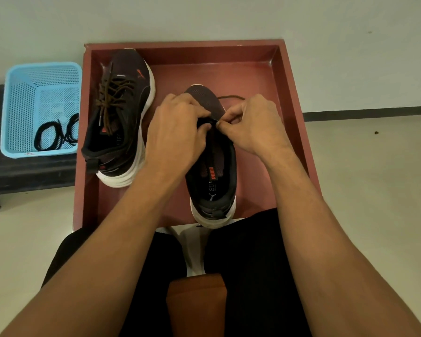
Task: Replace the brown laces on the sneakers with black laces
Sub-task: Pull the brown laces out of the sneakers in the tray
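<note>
Red tray [292, 93], left hand [178, 132] and right hand [255, 122] curled, pinching sneaker [214, 183] upper

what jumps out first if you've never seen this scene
The left hand and right hand pinch the front of the middle sneaker in the red tray. To its left lies the second sneaker, its brown laces threaded; black laces wait in the blue basket at far left.

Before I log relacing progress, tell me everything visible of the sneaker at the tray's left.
The dark mesh sneaker with a thick white sole lies tipped on its side in the red-brown tray, by its left wall, toe pointing away from the person. Thin brown laces criss-cross its eyelets, with the ends loose over the tongue. A small orange logo marks its side. It rests on the tray floor, unheld.
</note>
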The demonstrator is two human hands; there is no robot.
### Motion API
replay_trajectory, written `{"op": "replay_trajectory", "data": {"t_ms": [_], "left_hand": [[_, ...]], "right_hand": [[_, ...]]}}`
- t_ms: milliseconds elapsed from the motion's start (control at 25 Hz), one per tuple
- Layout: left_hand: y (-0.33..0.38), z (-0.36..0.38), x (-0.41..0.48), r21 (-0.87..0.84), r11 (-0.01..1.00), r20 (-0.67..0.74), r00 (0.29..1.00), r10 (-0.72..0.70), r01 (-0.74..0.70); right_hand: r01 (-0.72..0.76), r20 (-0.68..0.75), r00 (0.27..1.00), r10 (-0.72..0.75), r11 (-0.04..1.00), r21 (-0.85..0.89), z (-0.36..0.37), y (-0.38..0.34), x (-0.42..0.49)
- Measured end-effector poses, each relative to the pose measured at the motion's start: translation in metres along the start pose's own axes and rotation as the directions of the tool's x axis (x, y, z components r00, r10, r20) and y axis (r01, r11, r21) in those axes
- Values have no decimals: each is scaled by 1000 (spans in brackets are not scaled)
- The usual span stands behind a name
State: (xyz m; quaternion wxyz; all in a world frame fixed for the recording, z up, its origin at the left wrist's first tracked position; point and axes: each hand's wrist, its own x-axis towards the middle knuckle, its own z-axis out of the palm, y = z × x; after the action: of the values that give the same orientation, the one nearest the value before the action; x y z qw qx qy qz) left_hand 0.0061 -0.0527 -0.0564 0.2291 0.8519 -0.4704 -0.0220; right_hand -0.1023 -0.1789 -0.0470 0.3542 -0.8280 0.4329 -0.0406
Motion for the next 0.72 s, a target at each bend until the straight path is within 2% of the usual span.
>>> {"op": "replay_trajectory", "data": {"t_ms": [120, 240, 360, 480, 600, 720], "left_hand": [[4, 2, 1, -13, 998, -24, 998, -59, 59], [-2, 0, 2, -109, 988, -58, 991, -119, 112], [-17, -10, 2, -235, 944, -129, 955, -268, 233], [-22, -13, -1, -246, 926, -167, 929, -330, 285], [-17, -10, 0, -269, 935, -148, 949, -279, 233], [-13, -7, -1, -177, 983, -30, 998, -53, 47]], "right_hand": [[6, 6, 1000, -6, 1000, 1, -1, -2, -1], [-3, 10, 1000, 3, 1000, 11, -2, -1, -1], [-2, 3, 1000, 2, 999, 48, -2, -1, -1], [19, 13, 1000, -20, 999, 38, 0, -3, -1], [18, -6, 1000, -18, 1000, 24, 0, -2, 0], [10, -8, 1000, -10, 1000, 9, -1, 0, 0]]}}
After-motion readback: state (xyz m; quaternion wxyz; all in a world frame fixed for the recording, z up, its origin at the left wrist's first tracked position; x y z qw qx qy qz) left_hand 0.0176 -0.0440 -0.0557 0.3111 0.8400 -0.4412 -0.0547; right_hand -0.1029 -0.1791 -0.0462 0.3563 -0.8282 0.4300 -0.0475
